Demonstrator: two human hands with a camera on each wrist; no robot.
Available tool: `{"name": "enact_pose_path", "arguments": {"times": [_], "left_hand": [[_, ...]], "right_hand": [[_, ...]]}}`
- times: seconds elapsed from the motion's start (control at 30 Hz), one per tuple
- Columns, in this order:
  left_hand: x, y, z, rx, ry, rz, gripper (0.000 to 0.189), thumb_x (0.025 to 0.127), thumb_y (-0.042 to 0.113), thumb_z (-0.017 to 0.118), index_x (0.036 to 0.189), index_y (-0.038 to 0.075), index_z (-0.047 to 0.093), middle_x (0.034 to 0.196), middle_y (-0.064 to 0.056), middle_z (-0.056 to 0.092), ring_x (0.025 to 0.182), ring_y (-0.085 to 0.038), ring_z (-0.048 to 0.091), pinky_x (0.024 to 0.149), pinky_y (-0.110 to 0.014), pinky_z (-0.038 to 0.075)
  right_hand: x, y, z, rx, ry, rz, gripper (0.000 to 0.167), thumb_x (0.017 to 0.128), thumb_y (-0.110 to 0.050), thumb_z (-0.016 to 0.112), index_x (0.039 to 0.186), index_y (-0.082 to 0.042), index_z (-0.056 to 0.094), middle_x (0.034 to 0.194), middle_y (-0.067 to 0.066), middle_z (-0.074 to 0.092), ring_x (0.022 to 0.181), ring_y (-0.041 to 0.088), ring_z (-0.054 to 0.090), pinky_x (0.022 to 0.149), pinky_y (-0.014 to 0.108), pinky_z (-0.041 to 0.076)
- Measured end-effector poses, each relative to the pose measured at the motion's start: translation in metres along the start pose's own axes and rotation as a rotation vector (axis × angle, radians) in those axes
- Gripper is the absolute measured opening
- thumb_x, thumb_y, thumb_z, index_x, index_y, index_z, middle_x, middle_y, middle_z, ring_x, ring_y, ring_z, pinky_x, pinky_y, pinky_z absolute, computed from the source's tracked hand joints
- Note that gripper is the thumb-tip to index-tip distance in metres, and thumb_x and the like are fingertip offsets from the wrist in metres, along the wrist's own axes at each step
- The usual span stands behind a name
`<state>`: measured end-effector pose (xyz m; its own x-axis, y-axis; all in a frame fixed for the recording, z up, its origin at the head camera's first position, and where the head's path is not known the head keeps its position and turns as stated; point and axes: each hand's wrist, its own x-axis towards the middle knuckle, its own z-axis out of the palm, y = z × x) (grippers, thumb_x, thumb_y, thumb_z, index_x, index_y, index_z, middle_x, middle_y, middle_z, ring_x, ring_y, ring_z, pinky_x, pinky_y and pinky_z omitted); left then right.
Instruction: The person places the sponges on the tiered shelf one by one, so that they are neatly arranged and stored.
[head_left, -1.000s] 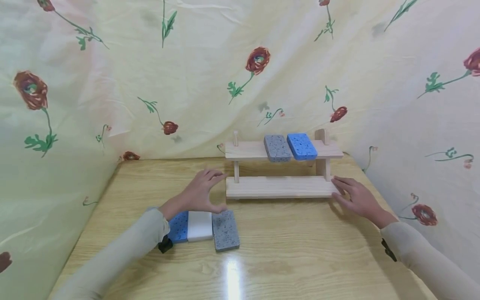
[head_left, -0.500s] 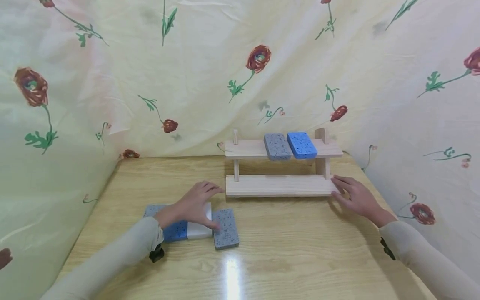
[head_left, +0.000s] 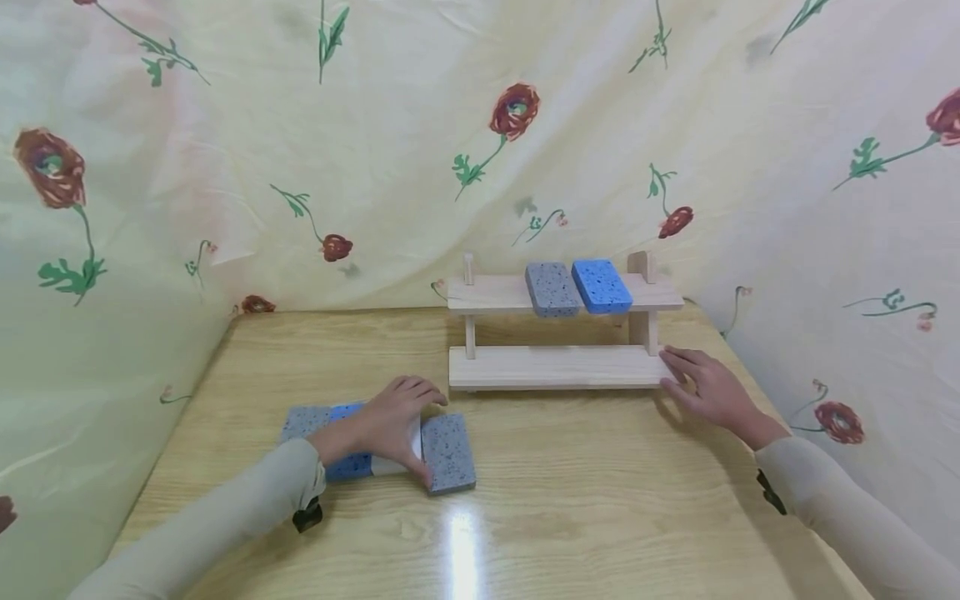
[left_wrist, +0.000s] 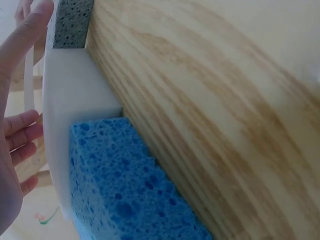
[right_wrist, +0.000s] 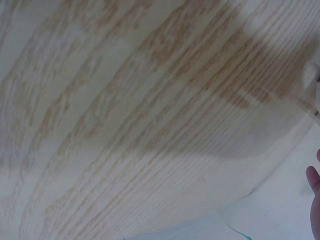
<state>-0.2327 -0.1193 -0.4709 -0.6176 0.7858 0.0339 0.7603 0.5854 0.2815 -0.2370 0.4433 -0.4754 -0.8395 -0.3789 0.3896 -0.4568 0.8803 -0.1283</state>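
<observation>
In the head view my left hand spreads over a white sponge, its thumb at the near left corner of a grey speckled sponge. The fingers arch toward that grey sponge's far edge. Left of the white one lie a blue sponge and another grey sponge, all in a row on the table. My right hand rests its fingertips against the right end of a two-tier wooden shelf. Only a bit of that hand shows in the right wrist view.
On the shelf's upper tier lie a grey sponge and a blue sponge, side by side. The wood-grain table is bounded at the back and sides by a flowered cloth.
My left hand has come down and toward me, from above the row to beside the right-hand grey sponge. My right hand stays at the shelf's end.
</observation>
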Motion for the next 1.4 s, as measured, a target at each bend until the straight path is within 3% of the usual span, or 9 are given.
{"name": "enact_pose_path", "arguments": {"times": [0.37,0.73,1.1,1.4], "left_hand": [[-0.0028,0.0064,0.0071,0.044,0.008,0.006,0.124,0.051,0.087,0.078,0.144,0.009,0.051,0.143,-0.004,0.055,0.136,-0.024,0.047,0.119,-0.052,0.032],[-0.005,0.009,0.0094,0.05,0.015,0.02,0.116,0.056,0.084,0.078,0.143,0.012,0.052,0.14,-0.003,0.055,0.133,-0.023,0.048,0.117,-0.051,0.034],[-0.0052,0.0073,0.0097,-0.008,0.01,0.011,0.116,0.062,0.075,0.081,0.152,0.009,0.047,0.143,-0.007,0.052,0.133,-0.028,0.046,0.118,-0.056,0.032],[-0.0061,0.0062,0.0111,-0.009,0.027,0.005,0.121,0.056,0.08,0.081,0.15,0.009,0.049,0.142,-0.006,0.055,0.133,-0.027,0.047,0.118,-0.055,0.031]], "right_hand": [[0.0011,-0.003,-0.0024,-0.001,-0.012,0.015,0.053,0.09,-0.025,0.074,0.132,0.005,0.064,0.137,0.027,0.061,0.119,0.048,0.059,0.096,0.064,0.046],[0.0001,0.0,0.001,0.008,0.003,-0.001,0.053,0.089,-0.024,0.074,0.132,0.005,0.064,0.136,0.027,0.061,0.119,0.048,0.058,0.097,0.064,0.045],[-0.0006,0.002,0.003,0.013,0.006,0.007,0.053,0.09,-0.024,0.074,0.133,0.004,0.064,0.136,0.027,0.061,0.119,0.049,0.058,0.097,0.064,0.045],[-0.0005,-0.0005,0.0011,0.021,0.011,-0.002,0.052,0.09,-0.022,0.074,0.133,0.006,0.063,0.137,0.028,0.061,0.12,0.049,0.058,0.098,0.064,0.045]]}}
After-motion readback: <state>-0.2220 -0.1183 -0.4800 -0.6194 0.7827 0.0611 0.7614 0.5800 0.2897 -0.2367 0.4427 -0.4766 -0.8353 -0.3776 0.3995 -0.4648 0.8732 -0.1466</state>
